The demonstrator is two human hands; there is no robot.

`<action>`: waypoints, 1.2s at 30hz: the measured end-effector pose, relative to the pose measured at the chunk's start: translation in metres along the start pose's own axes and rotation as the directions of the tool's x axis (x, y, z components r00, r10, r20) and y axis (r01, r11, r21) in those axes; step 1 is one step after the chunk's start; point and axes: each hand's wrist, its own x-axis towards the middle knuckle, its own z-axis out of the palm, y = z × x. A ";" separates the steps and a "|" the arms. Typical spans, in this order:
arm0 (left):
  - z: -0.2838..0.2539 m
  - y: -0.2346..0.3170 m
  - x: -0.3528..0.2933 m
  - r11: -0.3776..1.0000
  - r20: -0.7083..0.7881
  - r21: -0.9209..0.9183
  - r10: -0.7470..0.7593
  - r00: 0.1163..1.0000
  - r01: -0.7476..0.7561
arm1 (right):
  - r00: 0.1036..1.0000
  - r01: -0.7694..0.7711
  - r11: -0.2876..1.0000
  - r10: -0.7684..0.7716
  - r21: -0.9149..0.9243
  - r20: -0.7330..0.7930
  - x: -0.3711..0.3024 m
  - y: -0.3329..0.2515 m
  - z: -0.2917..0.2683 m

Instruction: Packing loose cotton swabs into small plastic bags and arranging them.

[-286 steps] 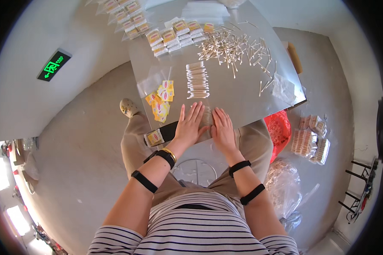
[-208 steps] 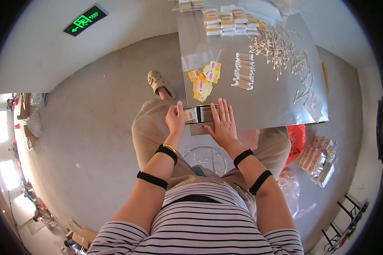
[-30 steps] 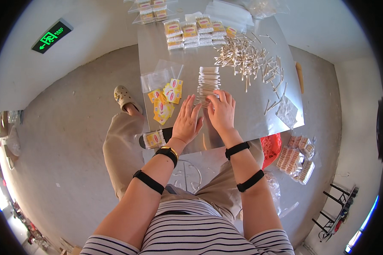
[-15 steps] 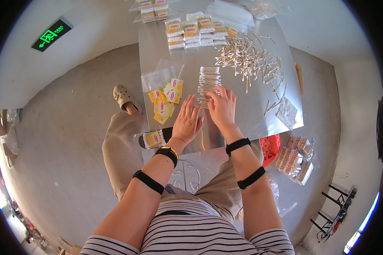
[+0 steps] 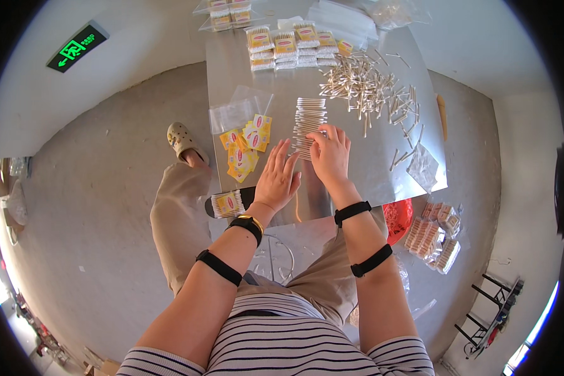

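Note:
A row of cotton swabs (image 5: 311, 116) lies side by side on the metal table, reaching down between my hands. My left hand (image 5: 277, 178) rests at the row's lower left, its fingers stretched out and holding nothing. On the other side, my right hand (image 5: 332, 155) has bent fingers, with thumb and forefinger apart at the swabs' right ends. Its fingertips partly cover the row's lower right. To the left, yellow-and-white printed cards (image 5: 243, 150) lie in a loose pile beside clear plastic bags (image 5: 232, 116). A loose heap of swabs (image 5: 357, 81) spreads beyond my right hand.
Filled swab packs (image 5: 284, 47) stand stacked at the table's far side, with more clear bags (image 5: 338, 22) behind. Another pack (image 5: 227, 203) sits on a dark pad at the near left edge. A red container (image 5: 397, 219) and bundled packs (image 5: 433, 232) are below the right edge.
My right hand has shifted slightly up and right along the row's edge. The swabs at the row's lower end look more level. My left hand has barely moved.

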 end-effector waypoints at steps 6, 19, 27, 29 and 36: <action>-0.001 0.000 0.000 1.000 -0.001 0.010 0.002 1.000 -0.002 | 1.000 -0.005 1.000 0.005 0.003 0.024 0.004 -0.001 -0.002; -0.002 0.003 0.002 1.000 0.030 0.000 -0.021 0.999 0.021 | 0.998 -0.018 1.000 0.018 0.011 0.058 -0.010 -0.004 -0.006; -0.005 0.005 0.004 0.973 0.159 0.216 0.042 0.986 -0.076 | 0.993 -0.114 0.981 0.108 0.158 0.047 -0.043 0.002 -0.018; -0.006 0.003 0.003 0.973 0.176 0.212 0.049 0.983 -0.087 | 0.986 -0.169 0.955 0.167 0.245 0.027 -0.057 0.006 -0.021; -0.012 0.000 -0.004 0.990 0.103 0.141 -0.018 0.995 0.004 | 0.994 -0.048 0.995 0.038 0.092 0.101 -0.091 0.001 -0.011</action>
